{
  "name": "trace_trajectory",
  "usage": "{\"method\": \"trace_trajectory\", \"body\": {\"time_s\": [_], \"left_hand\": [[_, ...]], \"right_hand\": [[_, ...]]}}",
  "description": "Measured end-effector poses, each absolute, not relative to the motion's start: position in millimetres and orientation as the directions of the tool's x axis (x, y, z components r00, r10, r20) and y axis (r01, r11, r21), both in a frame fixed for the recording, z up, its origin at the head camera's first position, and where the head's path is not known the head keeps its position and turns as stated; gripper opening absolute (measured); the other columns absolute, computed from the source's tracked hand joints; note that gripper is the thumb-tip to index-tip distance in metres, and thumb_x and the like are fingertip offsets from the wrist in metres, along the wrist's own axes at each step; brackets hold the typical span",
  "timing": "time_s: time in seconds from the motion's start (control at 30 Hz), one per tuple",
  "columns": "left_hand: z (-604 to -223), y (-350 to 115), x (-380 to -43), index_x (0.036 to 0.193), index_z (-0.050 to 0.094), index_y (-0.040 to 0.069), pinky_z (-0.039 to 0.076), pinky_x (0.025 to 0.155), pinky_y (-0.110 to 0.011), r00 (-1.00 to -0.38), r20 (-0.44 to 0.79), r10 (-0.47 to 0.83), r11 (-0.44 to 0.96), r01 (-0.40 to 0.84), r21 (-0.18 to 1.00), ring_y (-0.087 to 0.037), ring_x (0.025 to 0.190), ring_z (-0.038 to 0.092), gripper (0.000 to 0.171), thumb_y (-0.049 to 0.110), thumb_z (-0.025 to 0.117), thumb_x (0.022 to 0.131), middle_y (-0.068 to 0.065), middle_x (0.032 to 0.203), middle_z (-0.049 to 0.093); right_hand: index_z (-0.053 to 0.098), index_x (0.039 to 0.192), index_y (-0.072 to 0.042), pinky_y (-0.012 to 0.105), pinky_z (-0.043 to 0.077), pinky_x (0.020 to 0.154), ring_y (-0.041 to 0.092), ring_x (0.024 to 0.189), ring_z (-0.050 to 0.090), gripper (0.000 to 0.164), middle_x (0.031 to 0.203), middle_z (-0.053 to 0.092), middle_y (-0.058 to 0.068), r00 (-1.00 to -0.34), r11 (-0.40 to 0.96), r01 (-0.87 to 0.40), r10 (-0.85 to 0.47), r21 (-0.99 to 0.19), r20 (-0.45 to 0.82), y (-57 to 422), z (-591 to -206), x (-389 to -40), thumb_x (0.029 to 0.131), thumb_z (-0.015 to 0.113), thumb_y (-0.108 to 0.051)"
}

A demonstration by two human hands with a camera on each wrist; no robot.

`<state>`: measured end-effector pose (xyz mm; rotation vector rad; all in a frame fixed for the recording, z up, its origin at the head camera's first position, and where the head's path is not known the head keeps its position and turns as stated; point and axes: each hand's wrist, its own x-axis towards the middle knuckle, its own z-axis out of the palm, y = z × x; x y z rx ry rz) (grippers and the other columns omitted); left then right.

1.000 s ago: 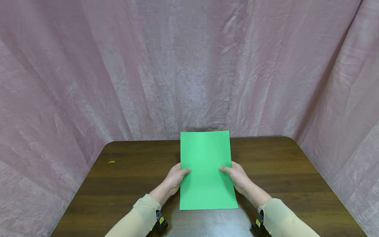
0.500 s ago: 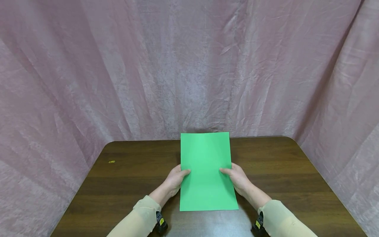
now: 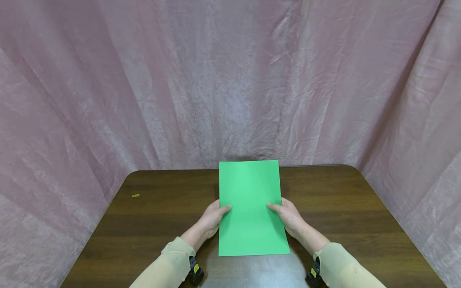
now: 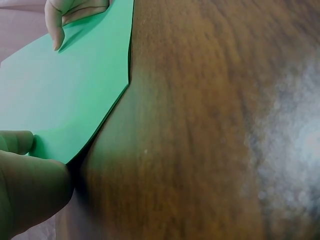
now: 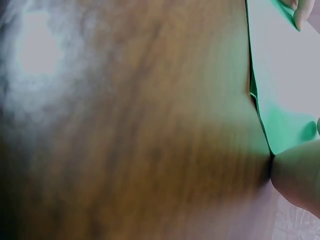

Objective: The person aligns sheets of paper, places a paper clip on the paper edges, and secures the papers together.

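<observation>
Both hands hold a green sheet of paper (image 3: 249, 232) upright in length, midway across the table. My left hand (image 3: 211, 218) pinches its left edge, thumb on the front face and the other fingers mostly hidden behind. On the opposite edge my right hand (image 3: 291, 216) grips in the same way. In the left wrist view the paper (image 4: 65, 95) spans from the near thumb to the other hand, its near edge close to the wood. The right wrist view shows the paper (image 5: 285, 85) with what looks like more than one layer along its edge.
A small yellow paper clip (image 3: 135, 195) lies at the far left of the dark wooden table (image 3: 342, 200). Pink curtains (image 3: 230, 80) hang behind the table and along its sides. Light reflects off the tabletop near its front.
The sheet and both hands have sunk very slightly toward the person since a second ago. The grip on both edges is unchanged.
</observation>
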<state>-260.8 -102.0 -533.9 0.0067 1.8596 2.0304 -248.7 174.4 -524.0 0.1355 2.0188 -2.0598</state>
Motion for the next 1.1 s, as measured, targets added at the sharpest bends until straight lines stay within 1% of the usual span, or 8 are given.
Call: {"method": "trace_trajectory", "body": {"time_s": [0.13,0.4,0.83,0.97,1.1], "left_hand": [[-533.7,-101.5,-260.4,0.155,0.031,-0.005,0.055,0.092,-0.04,-0.927,-0.262,0.269,-0.037,-0.282,0.959,-0.026,0.112,0.063,0.055,0.017,0.052,0.109,-0.02,0.137,0.055],[-534.2,-101.8,-261.8,0.155,0.03,-0.005,0.054,0.091,-0.039,-0.927,-0.264,0.266,-0.042,-0.284,0.958,-0.025,0.11,0.063,0.055,0.016,0.051,0.109,-0.019,0.137,0.055],[-531.9,-103.8,-260.2,0.155,0.032,-0.005,0.056,0.089,-0.04,-0.923,-0.266,0.277,-0.051,-0.291,0.955,-0.025,0.108,0.064,0.055,0.017,0.053,0.109,-0.019,0.135,0.056],[-532.3,-104.8,-262.3,0.154,0.033,-0.005,0.054,0.091,-0.04,-0.92,-0.275,0.278,-0.054,-0.301,0.952,-0.026,0.111,0.062,0.053,0.016,0.052,0.109,-0.019,0.136,0.055],[-530.8,-104.8,-263.0,0.154,0.032,-0.006,0.051,0.096,-0.041,-0.918,-0.281,0.28,-0.058,-0.309,0.949,-0.028,0.117,0.058,0.053,0.016,0.05,0.109,-0.02,0.141,0.051]], "right_hand": [[0.04,0.15,0.005,0.044,0.059,0.082,0.029,0.101,0.069,0.054,0.125,0.064,0.019,-0.965,-0.006,0.24,-0.115,-0.971,-0.238,175.0,-524.4,-248.3,0.105,0.059,-0.019],[0.037,0.152,0.003,0.044,0.058,0.085,0.03,0.106,0.068,0.054,0.13,0.062,0.02,-0.964,-0.009,0.225,-0.15,-0.974,-0.221,177.6,-527.6,-248.9,0.108,0.056,-0.022],[0.039,0.152,0.002,0.042,0.058,0.084,0.027,0.105,0.068,0.052,0.128,0.064,0.018,-0.964,-0.013,0.219,-0.155,-0.976,-0.215,177.9,-530.4,-249.8,0.108,0.055,-0.02],[0.039,0.152,0.001,0.043,0.058,0.084,0.028,0.105,0.068,0.053,0.129,0.064,0.018,-0.966,0.007,0.212,-0.149,-0.977,-0.211,178.0,-529.8,-248.9,0.108,0.055,-0.021],[0.039,0.152,0.001,0.043,0.058,0.086,0.028,0.106,0.067,0.053,0.131,0.063,0.018,-0.968,0.017,0.208,-0.143,-0.978,-0.208,178.1,-529.1,-247.5,0.108,0.055,-0.022]]}}
